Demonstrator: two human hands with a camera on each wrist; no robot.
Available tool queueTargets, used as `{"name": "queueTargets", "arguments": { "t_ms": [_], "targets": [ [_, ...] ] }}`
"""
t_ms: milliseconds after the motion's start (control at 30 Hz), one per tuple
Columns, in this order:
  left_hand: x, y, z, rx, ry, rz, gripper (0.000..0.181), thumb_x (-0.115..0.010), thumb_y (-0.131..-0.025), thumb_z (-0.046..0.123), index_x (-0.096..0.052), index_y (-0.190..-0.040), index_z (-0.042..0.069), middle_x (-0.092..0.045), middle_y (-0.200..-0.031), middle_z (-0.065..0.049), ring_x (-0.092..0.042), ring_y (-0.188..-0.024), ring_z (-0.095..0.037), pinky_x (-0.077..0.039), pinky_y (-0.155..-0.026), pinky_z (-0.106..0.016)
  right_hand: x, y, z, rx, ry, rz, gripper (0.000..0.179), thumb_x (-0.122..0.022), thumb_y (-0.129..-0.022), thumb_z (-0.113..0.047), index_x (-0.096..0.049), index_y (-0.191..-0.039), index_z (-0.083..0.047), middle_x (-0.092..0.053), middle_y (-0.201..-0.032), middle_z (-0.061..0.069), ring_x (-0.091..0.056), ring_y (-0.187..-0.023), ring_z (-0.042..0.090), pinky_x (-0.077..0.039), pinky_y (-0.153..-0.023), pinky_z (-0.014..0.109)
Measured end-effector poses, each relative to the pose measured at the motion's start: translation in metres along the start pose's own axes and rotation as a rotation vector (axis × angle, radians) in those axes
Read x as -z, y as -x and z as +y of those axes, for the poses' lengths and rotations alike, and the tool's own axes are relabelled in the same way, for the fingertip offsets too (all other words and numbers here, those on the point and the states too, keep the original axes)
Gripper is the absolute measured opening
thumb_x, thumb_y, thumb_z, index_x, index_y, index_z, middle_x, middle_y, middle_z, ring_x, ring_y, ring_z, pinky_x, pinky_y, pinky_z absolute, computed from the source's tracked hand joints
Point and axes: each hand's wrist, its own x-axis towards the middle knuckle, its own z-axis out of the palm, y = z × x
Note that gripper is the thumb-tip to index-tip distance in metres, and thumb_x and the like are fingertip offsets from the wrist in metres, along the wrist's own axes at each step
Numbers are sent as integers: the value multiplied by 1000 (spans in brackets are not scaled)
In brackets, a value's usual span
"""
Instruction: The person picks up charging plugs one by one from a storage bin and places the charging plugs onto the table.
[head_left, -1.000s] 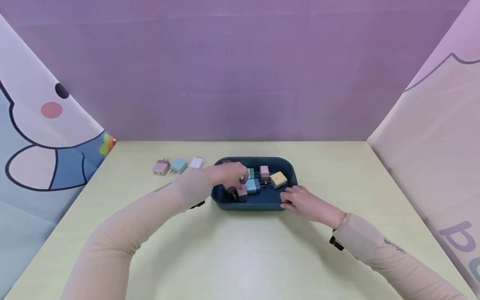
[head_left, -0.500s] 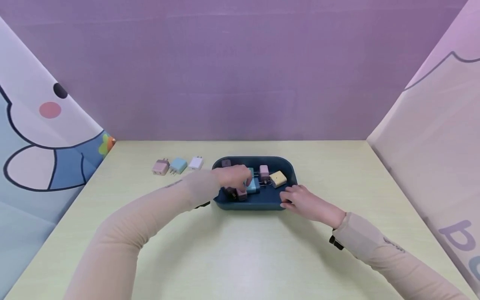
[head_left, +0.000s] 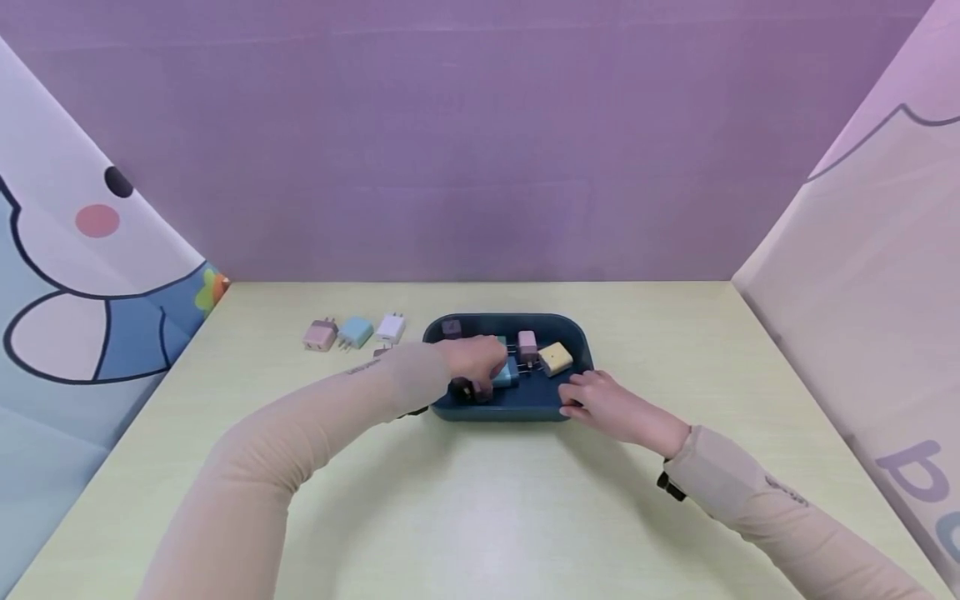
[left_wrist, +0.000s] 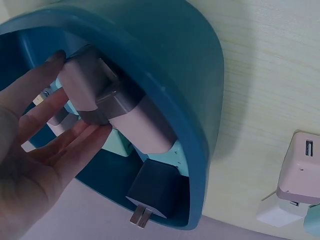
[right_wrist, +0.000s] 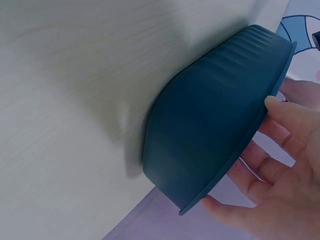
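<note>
A dark blue plastic bin (head_left: 517, 414) stands on the table, holding several plug chargers. Inside its left half, my left hand (head_left: 477, 358) pinches a pink charger (left_wrist: 82, 82) between thumb and fingertips. Right beside that one lies another pink charger (left_wrist: 142, 125), with a dark charger (left_wrist: 155, 187) and a green charger (left_wrist: 117, 142) below. Further right in the bin are a light blue charger (head_left: 504, 375), a small pink charger (head_left: 528, 345) and a yellow charger (head_left: 556, 358). My right hand (right_wrist: 280, 165) grips the bin's rim at the front right corner, thumb outside.
Left of the bin, a pink charger (head_left: 321, 334), a blue charger (head_left: 356, 332) and a white charger (head_left: 391, 327) lie in a row on the tabletop (head_left: 495, 517). My left sleeve (head_left: 352, 400) partly covers another one. A purple cloth (head_left: 480, 150) hangs behind the table.
My left hand has shifted slightly right inside the bin, uncovering the dark charger at the back left. Prongs of a charger now show beside my left sleeve. The right hand stays put.
</note>
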Motion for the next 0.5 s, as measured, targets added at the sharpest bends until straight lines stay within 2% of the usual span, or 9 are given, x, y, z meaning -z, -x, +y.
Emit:
{"name": "queueTargets", "arguments": {
  "t_ms": [167, 400, 433, 500],
  "targets": [
    [1, 0, 1, -5, 7, -19, 15, -67, -77, 10, -62, -90, 6, -58, -76, 2, -57, -68, -9, -47, -62, -22, 1, -1, -1, -36, 10, -44, 18, -62, -82, -12, -47, -71, -15, -37, -65, -9, -34, -62, 10, -29, -63, 27],
    [8, 2, 5, 11, -9, -65, 10, -69, -75, 9, -62, -83, 7, -59, -71, 3, -58, -64, -7, -46, -57, -22, 1, -1, -1, -45, 1, -56, 18, -61, -83, -14, -47, -71, -16, -37, -65, -9, -34, -62, 10, -29, -64, 28],
    [9, 2, 5, 3, -15, -68, 8, -69, -75, 9, -60, -77, 8, -55, -65, 4, -54, -58, -6, -44, -55, -21, 1, -1, -1, -45, 0, -59, 18, -60, -83, -14, -47, -71, -16, -37, -65, -9, -34, -62, 10, -29, -64, 28],
    [12, 3, 4, -21, -24, -68, 21, -68, -75, 10, -52, -63, 9, -41, -55, 5, -39, -48, -6, -36, -50, -20, 1, -1, 0, -49, -3, -64, 18, -60, -83, -14, -47, -71, -16, -37, -65, -8, -33, -62, 10, -28, -64, 28]
  ]
}}
